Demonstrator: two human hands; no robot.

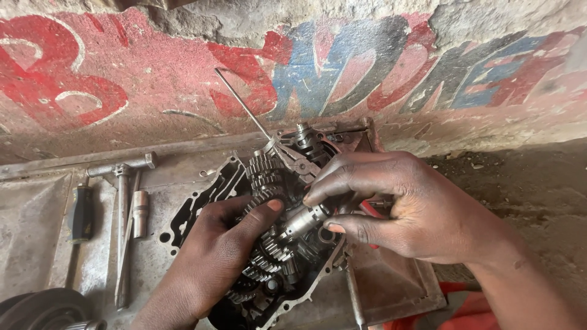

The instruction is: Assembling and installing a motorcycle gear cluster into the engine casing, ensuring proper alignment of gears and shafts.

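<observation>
At the far left lie a screwdriver (82,212) and a T-handle wrench (122,201) on the metal tray (36,226). Your left hand (217,250) presses the gear cluster (266,183) inside the engine case (195,205). Your right hand (397,208) pinches the small metal shaft (302,220) at the middle.

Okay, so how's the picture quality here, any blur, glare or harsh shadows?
Head view: soft, even daylight, no hard shadows; slight sheen on the metal shaft pinched by the right hand; gear stack beside the left hand stays sharp; painted wall bows slightly from the wide lens; edges mildly soft.
</observation>
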